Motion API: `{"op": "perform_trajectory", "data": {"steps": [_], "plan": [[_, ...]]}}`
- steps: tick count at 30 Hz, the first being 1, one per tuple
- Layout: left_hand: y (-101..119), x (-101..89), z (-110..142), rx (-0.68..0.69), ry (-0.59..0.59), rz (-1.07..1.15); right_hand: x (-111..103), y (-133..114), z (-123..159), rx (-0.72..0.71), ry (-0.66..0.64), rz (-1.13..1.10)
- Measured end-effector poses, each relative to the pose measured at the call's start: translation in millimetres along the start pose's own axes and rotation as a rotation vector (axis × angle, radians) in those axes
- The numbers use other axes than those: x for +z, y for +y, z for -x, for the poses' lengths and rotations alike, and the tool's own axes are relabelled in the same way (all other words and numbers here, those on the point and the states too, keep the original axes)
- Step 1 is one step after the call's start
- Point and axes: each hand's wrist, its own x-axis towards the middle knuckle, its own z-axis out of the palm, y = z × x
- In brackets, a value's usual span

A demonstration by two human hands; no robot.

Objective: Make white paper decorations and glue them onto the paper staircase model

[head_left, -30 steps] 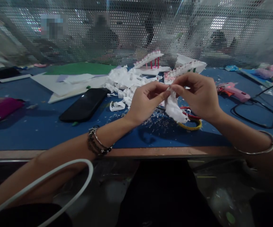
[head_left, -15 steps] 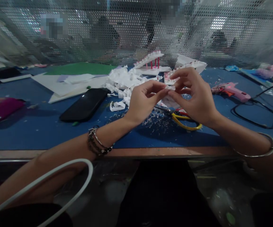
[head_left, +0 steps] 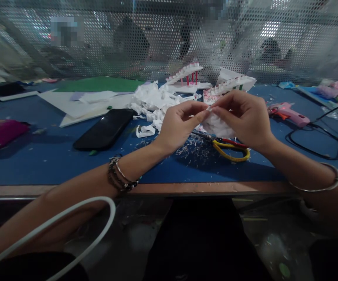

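My left hand (head_left: pixel 178 124) and my right hand (head_left: pixel 246 119) meet above the table, thumbs and forefingers pinched together. Between them is a thin, crumpled white piece that looks like tissue paper (head_left: pixel 218 125), hanging below the fingertips. Both hands are closed on its upper edge. Beneath it lie scissors (head_left: pixel 231 151) with yellow and red handles, among small pale scraps on the blue tabletop. Behind my left hand is a heap of crumpled white paper strips (head_left: pixel 154 97).
A black phone (head_left: pixel 104 129) lies left of my hands, near white sheets (head_left: pixel 72 103) and a green sheet (head_left: pixel 98 84). To the right sits a pink glue gun (head_left: pixel 292 114) with a black cord. White models with red posts (head_left: pixel 190 78) stand behind, before a perforated metal screen (head_left: pixel 163 43).
My right hand has turned and lowered slightly, its fingers closing in toward the left fingertips. More of the white piece now shows beneath the hands.
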Motion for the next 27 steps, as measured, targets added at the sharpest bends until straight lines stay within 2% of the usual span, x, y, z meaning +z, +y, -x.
{"op": "perform_trajectory", "data": {"steps": [5,11,13,17,23,27], "plan": [[6,-0.3,1,0.075,-0.008,-0.047,2,-3,-3,0.104,-0.004,-0.183],[6,0.0,2,0.105,-0.015,-0.101,6,-2,-5,0.415,-0.105,-0.537],[5,-0.4,2,0.105,-0.013,-0.127,7,-2,-4,0.451,-0.122,-0.607],[4,-1.6,1,0.106,-0.009,-0.14,6,0,-4,0.417,-0.152,-0.627],[2,-2.6,-1,0.05,0.033,-0.059,4,4,-4,0.317,-0.175,-0.532],[2,-2.8,-1,0.057,0.07,-0.091,5,7,-2,0.249,-0.162,-0.47]]}}
